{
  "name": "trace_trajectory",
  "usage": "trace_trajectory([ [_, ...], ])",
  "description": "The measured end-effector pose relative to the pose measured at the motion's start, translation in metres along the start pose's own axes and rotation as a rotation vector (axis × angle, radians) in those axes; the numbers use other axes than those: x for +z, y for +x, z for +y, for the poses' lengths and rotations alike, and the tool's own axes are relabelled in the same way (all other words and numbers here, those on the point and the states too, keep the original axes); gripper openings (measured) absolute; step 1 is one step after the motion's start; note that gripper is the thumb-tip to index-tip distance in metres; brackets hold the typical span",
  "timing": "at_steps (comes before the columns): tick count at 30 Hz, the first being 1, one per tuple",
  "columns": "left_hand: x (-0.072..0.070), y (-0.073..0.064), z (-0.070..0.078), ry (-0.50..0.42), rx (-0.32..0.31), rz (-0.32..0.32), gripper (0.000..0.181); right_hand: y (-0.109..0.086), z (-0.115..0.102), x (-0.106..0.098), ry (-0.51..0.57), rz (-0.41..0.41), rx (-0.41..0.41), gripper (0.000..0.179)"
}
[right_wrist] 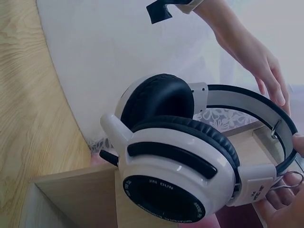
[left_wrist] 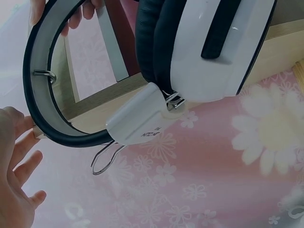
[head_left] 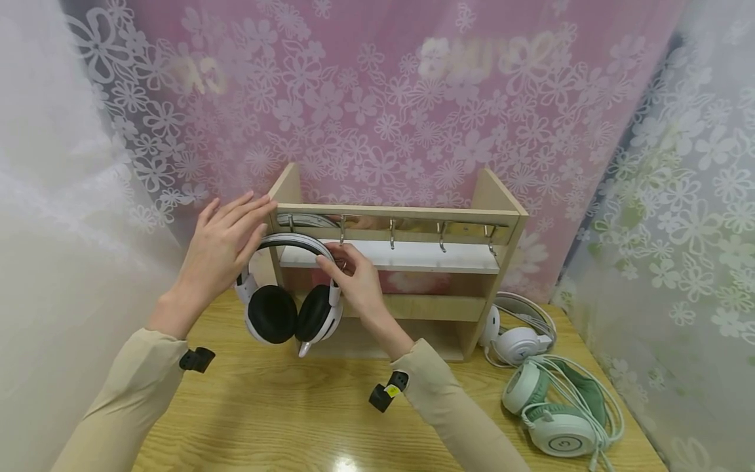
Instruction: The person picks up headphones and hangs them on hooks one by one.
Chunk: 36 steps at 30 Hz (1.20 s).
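Note:
A white headset [head_left: 272, 313] with black ear pads hangs at the left end of a small wooden shelf's row of hooks. One hook [left_wrist: 45, 73] shows inside the arch of its headband [right_wrist: 247, 102]. My right hand [head_left: 361, 278] pinches the right side of that headband, thumb in front and fingers behind. My left hand [head_left: 221, 242], fingers extended, rests at the shelf's top left corner, beside the left part of the headband. A short white microphone boom [right_wrist: 114, 128] sticks out from one ear cup.
The wooden shelf [head_left: 507, 242] stands on a wood-grain table [head_left: 265, 413] against a pink floral curtain [head_left: 377, 98]. More metal hooks [head_left: 442, 237] line its front to the right. Right of it lie another white headset [head_left: 520, 344] and a green-and-white headset [head_left: 563, 429] with its cord bundled.

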<state>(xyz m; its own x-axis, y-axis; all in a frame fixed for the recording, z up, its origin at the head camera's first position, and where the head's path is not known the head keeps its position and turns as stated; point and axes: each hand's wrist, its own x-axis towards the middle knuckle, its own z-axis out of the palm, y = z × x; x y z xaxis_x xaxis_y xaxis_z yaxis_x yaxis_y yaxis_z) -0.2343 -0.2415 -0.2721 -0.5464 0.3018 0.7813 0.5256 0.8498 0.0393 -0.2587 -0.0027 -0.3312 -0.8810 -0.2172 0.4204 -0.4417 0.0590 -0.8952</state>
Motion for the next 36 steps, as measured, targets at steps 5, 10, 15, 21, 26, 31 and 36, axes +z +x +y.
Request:
trace_trajectory([
  [5, 0.0, 0.0, 0.0, -0.002, 0.003, 0.006, 0.044, -0.001, 0.002, -0.003, 0.0, -0.015, -0.016, 0.037],
  [10, 0.0, 0.0, 0.0, -0.001, 0.004, 0.005, 0.043, -0.003, 0.002, -0.006, -0.014, -0.019, -0.023, 0.037],
  [15, 0.0, 0.0, 0.0, -0.002, 0.002, 0.004, 0.043, -0.004, 0.002, -0.008, -0.031, -0.016, -0.038, 0.037],
  [21, 0.002, 0.001, 0.002, -0.009, 0.001, -0.002, 0.041, -0.005, 0.001, -0.01, -0.041, -0.011, -0.042, 0.037],
  [26, 0.004, 0.002, 0.002, 0.002, -0.002, -0.004, 0.041, -0.007, 0.001, -0.012, -0.038, -0.017, -0.044, 0.037],
  [31, 0.005, 0.004, 0.006, 0.0, 0.004, -0.022, 0.043, -0.008, 0.002, -0.015, -0.037, -0.01, -0.046, 0.036],
  [36, 0.008, 0.008, 0.009, 0.007, 0.027, -0.042, 0.047, -0.009, 0.004, -0.019, -0.019, -0.002, -0.054, 0.035],
])
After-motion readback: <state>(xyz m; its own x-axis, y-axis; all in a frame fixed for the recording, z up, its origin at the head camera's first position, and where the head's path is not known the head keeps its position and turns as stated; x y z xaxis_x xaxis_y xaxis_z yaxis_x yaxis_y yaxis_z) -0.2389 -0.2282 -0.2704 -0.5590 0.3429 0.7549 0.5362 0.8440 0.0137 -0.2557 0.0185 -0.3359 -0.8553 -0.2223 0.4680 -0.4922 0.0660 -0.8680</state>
